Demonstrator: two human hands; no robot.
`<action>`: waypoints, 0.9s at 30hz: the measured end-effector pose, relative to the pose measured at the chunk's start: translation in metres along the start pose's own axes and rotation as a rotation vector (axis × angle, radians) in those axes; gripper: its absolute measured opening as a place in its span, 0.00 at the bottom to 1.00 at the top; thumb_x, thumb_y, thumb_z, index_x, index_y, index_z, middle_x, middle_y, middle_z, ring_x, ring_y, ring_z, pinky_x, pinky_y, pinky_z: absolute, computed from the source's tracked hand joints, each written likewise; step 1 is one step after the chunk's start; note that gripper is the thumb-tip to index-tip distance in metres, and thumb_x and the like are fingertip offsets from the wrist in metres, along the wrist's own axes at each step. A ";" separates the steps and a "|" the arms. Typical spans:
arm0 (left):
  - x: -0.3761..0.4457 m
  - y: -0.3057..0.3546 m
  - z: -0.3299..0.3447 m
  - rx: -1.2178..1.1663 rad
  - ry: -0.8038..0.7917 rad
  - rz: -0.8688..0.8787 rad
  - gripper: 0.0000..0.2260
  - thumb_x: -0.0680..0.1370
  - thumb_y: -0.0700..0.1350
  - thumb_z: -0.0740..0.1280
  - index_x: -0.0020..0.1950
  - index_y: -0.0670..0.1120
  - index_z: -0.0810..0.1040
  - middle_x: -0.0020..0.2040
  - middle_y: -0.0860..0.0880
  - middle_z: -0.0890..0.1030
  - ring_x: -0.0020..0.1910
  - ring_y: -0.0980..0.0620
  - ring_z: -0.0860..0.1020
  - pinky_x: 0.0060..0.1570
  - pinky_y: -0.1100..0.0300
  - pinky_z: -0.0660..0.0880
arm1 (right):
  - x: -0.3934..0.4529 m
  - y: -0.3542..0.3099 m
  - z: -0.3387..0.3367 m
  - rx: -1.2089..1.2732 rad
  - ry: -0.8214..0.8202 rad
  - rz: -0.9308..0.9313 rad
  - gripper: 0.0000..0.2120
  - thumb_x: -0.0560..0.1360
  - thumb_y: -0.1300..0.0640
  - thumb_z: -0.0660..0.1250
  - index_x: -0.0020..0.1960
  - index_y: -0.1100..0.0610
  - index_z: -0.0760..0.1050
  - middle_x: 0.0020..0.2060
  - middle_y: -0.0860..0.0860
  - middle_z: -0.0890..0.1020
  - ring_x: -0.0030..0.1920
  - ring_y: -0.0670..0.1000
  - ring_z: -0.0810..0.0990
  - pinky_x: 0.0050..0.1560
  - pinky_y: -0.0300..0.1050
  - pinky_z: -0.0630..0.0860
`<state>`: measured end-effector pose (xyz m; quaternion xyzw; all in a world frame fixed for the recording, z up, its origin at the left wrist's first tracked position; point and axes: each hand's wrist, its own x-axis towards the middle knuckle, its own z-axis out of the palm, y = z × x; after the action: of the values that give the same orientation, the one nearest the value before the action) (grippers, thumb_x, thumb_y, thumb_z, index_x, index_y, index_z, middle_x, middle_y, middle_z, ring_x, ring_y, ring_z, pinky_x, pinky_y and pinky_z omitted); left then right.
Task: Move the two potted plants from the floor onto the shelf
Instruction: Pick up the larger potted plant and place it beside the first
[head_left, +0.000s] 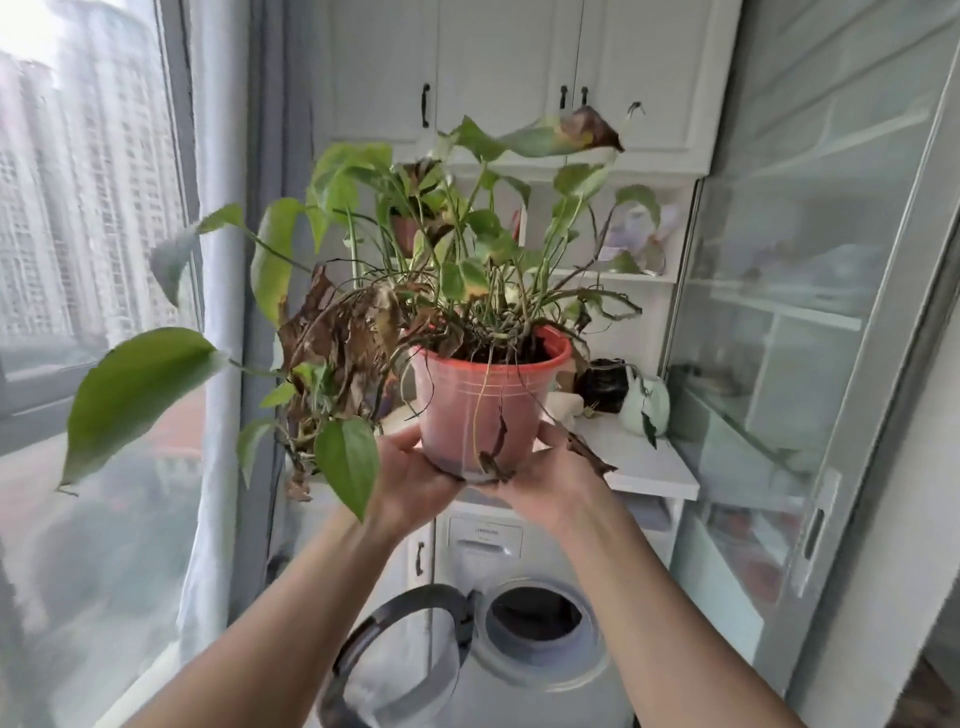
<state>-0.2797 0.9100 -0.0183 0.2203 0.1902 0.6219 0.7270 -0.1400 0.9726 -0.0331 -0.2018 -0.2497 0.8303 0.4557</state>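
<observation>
- Two bare forearms reach up from the bottom edge and meet at the base of a pot.
- The left hand (415, 480) cups the lower left side of the pot, fingers curled round its bottom edge; the right hand (540, 475) does the same on the lower right, with the thumb up against the wall. Both hands are clamped on the pot from below.
- The pot (485, 402) is pinkish-red plastic, upright, its long axis vertical and its open rim pointing up. It is held in the air, clear of any surface.
- Out of the rim rises the plant (467, 249): thin stems fan upward and outward, with green leaves at their tips. One long stem trails to the left of the grip and ends in a big green leaf (137, 397) that hangs tip-down.
- Just left of the hands, a clump of dry brown leaves (340, 340) droops over the rim and down past the pot's side.
- Behind the grip and a little to its right lies the white shelf (649, 467), bearing a dark jar (602, 384) and a pale green teapot-like vessel (647, 405) side by side.
- Beyond the plant, higher up, a second pot (405, 234) shows through the stems, on a shelf.
- Below the hands stands a washing machine (530, 639) with its round door swung open.
- Far to the left of the grip is a window (78, 208); to the right, a glass door (805, 322).
</observation>
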 end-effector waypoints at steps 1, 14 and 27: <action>0.012 0.000 -0.001 -0.009 0.006 -0.005 0.20 0.79 0.41 0.54 0.60 0.28 0.76 0.58 0.27 0.79 0.60 0.30 0.74 0.71 0.38 0.61 | 0.008 -0.007 -0.005 0.001 -0.017 -0.013 0.26 0.70 0.56 0.62 0.66 0.67 0.74 0.60 0.71 0.80 0.60 0.72 0.79 0.63 0.72 0.72; 0.190 -0.003 -0.014 0.029 0.104 -0.059 0.26 0.84 0.47 0.45 0.77 0.35 0.63 0.77 0.33 0.65 0.77 0.35 0.61 0.77 0.42 0.54 | 0.129 -0.089 -0.060 0.010 0.065 -0.087 0.23 0.82 0.52 0.56 0.72 0.63 0.72 0.64 0.66 0.80 0.63 0.67 0.78 0.57 0.67 0.76; 0.372 0.056 -0.028 -0.081 -0.137 -0.108 0.22 0.82 0.45 0.49 0.70 0.35 0.71 0.74 0.33 0.70 0.76 0.34 0.64 0.75 0.38 0.57 | 0.280 -0.169 -0.062 -0.035 0.169 -0.187 0.20 0.83 0.54 0.55 0.60 0.66 0.78 0.54 0.70 0.83 0.59 0.68 0.79 0.71 0.66 0.68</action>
<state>-0.2839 1.2873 -0.0112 0.2223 0.1264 0.5724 0.7791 -0.1349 1.3051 -0.0112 -0.2547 -0.2424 0.7597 0.5471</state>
